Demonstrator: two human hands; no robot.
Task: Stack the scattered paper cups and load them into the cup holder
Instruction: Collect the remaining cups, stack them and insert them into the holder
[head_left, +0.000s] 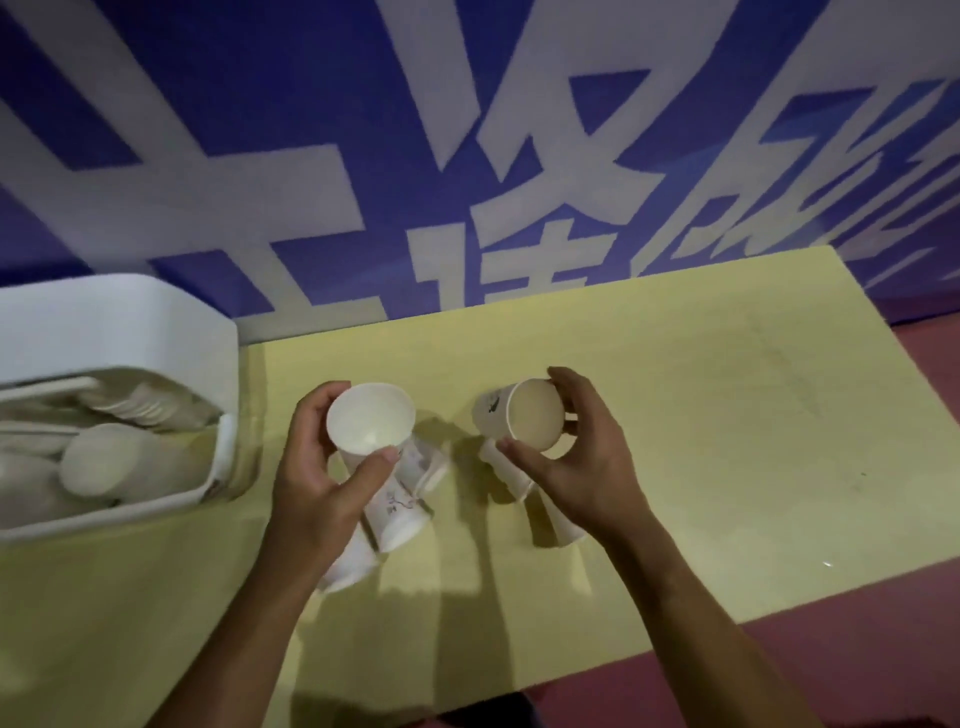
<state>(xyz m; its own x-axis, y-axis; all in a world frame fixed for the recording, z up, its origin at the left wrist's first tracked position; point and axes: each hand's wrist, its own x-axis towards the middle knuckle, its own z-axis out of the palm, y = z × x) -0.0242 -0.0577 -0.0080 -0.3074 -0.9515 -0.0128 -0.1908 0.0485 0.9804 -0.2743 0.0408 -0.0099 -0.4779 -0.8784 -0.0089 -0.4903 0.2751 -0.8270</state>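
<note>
My left hand (317, 467) grips a white paper cup (371, 418) with its open mouth facing me. In my right hand (576, 457) is another paper cup (524, 415), tilted on its side so its mouth points toward me. The two held cups are apart, level with each other above the yellow table (701, 415). Under my hands several more printed paper cups lie on their sides, one group (397, 514) below the left hand and one (511, 475) below the right. The white cup holder (156, 322) stands at the left, with stacked cups (119, 457) lying inside.
A blue wall banner (467, 130) with large white characters rises behind the table. The table's right and front edges drop to a dark red floor (883, 649). Bare yellow tabletop stretches to the right of my hands.
</note>
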